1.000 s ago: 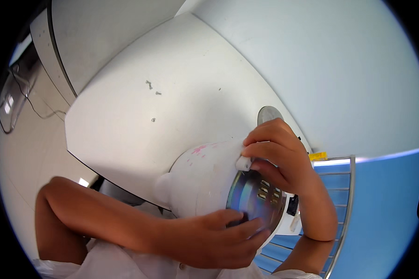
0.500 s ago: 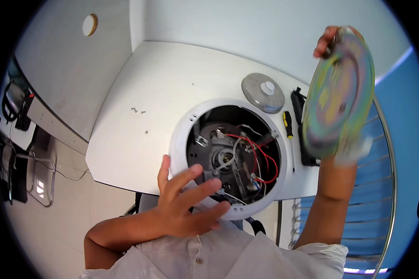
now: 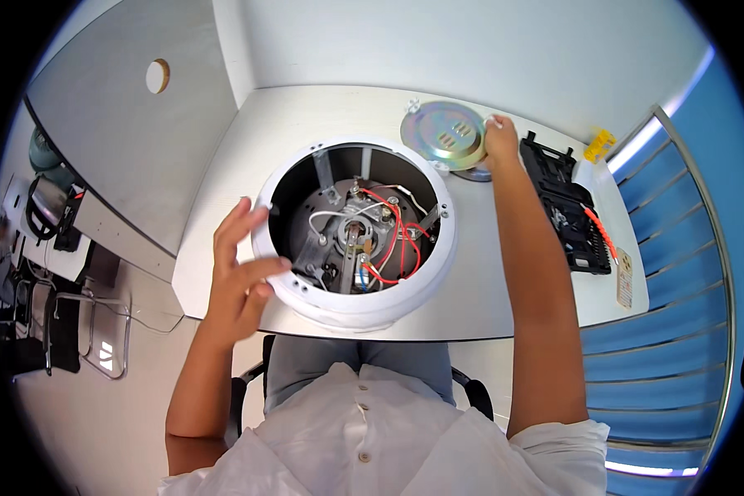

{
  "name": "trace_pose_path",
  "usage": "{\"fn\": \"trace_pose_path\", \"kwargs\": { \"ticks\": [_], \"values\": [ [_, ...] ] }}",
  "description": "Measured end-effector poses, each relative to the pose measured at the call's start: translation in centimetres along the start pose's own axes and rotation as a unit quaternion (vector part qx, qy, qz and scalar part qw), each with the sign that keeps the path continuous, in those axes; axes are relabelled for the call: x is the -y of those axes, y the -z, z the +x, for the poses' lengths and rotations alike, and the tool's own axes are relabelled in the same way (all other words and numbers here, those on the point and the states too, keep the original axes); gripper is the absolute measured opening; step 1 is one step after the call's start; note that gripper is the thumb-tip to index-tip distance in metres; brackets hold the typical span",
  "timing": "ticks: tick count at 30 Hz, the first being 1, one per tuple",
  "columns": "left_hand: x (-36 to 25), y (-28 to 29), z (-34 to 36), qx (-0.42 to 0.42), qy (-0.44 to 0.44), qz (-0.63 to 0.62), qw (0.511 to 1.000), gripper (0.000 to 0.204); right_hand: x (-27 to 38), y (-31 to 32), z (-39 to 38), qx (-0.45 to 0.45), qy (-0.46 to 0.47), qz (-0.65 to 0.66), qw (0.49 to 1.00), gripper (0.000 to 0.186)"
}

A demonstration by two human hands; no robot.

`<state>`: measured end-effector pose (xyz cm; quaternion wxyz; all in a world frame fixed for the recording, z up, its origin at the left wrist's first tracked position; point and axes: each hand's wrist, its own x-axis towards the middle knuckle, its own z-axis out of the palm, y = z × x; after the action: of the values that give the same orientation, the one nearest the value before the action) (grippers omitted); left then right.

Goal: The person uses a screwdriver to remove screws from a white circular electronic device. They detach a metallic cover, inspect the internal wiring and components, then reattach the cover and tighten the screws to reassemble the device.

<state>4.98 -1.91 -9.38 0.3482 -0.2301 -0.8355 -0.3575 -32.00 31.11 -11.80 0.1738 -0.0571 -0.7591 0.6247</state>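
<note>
My right hand (image 3: 501, 142) grips a round, rainbow-tinted metal plate (image 3: 439, 124) with vents and small white fittings, held at the table's back right. A grey metal lid (image 3: 474, 174) shows partly beneath it. In front stands a white round appliance housing (image 3: 434, 264), open at the top, with red, white and blue wires, brackets and a central metal fitting (image 3: 352, 240) inside. My left hand (image 3: 242, 277) is at the housing's left rim, its fingers apart, some seeming to touch it.
A black tool case (image 3: 558, 198), orange-handled tool (image 3: 597, 227), yellow object (image 3: 599, 145) and small slim strip (image 3: 626, 281) lie on the white table's (image 3: 223, 289) right. A grey partition (image 3: 128, 132) stands left, a metal railing (image 3: 723, 347) right. A kettle (image 3: 48, 202) and chair frame are far left.
The housing, tilted with the plate on it, now stands upright and open. My right hand has lifted the plate off and moved it to the back right. My left hand has shifted to the left rim.
</note>
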Motion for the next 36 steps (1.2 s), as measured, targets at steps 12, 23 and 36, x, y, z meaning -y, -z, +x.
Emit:
{"fn": "trace_pose_path", "kwargs": {
  "ticks": [12,23,36],
  "values": [
    [4.0,-0.8,1.0,-0.026,0.040,-0.203,0.978,0.046,-2.0,-3.7,-5.5,0.143,-0.086,-0.048,0.985,0.045],
    [7.4,3.5,0.4,-0.160,0.270,-0.086,0.946,0.049,-0.8,11.6,-3.9,0.050,0.182,-0.578,0.794,0.052],
    [11.8,1.5,-1.3,0.155,0.332,0.082,0.927,0.016,-5.7,12.4,-6.5,0.057,0.177,-0.594,0.782,0.053]
  ]
}}
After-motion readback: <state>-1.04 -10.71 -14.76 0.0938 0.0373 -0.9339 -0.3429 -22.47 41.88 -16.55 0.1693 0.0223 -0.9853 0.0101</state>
